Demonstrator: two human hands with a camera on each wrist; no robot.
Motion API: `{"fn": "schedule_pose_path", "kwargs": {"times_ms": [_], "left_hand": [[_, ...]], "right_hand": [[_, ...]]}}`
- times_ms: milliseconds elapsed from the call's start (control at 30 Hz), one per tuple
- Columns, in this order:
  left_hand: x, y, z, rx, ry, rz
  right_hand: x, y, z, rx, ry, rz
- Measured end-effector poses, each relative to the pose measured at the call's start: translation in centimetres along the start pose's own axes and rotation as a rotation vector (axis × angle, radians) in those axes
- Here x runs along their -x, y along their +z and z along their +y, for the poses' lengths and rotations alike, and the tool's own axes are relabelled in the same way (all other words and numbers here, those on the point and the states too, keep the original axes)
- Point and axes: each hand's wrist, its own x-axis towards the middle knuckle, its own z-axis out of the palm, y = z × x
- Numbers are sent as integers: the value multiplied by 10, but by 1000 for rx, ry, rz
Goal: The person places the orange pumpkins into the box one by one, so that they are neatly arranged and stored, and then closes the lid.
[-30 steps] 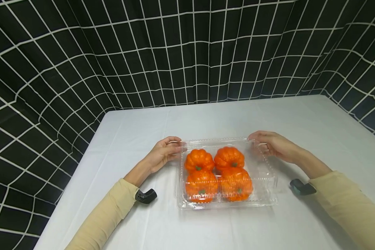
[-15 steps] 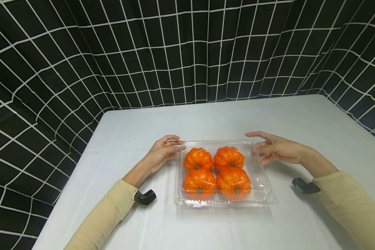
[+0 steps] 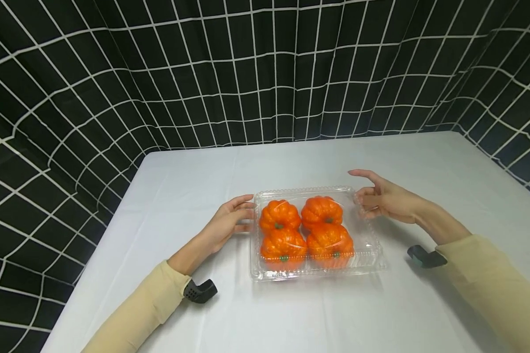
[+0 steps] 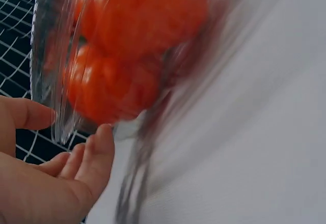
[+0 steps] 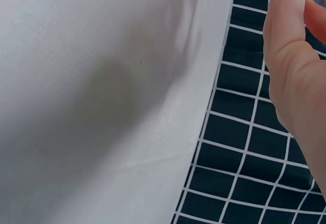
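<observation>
A clear plastic clamshell container [image 3: 315, 275] lies on the white table with its lid down. Inside sit several orange toy pumpkins [image 3: 280, 214] with green stems, in two rows at the left and middle. My left hand [image 3: 226, 221] is at its left side, fingers loosely extended at the far left corner. In the left wrist view, the thumb of that hand [image 4: 56, 183] meets the clear rim and the straight fingers lie just below the pumpkins. On the right side, my right hand [image 3: 393, 201] points its index finger past the far corner, the other fingers against the container's edge.
A white cloth covers the table [image 3: 194, 181]. Black fabric with a white grid [image 3: 247, 73] hangs behind it and along both sides. Black wrist devices [image 3: 200, 291] stick out under each sleeve.
The container has shifted slightly away from me. My right index finger has come off its far right corner and straightened. The left hand has stayed beside the left edge.
</observation>
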Motion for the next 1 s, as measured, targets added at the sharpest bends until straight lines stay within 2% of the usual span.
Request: {"fn": "schedule_pose_path", "kwargs": {"times_ms": [167, 467, 800, 900, 1000], "left_hand": [[13, 3, 2, -65, -73, -23], [28, 1, 3, -42, -150, -72], [41, 8, 3, 15, -171, -106], [43, 10, 3, 23, -182, -108], [46, 11, 2, 22, -189, -114]], "right_hand": [[-3, 0, -3, 14, 6, 56], [-12, 1, -6, 30, -1, 115], [-15, 6, -7, 37, 75, 217], [-12, 6, -8, 12, 91, 221], [-7, 7, -8, -12, 101, 191]]}}
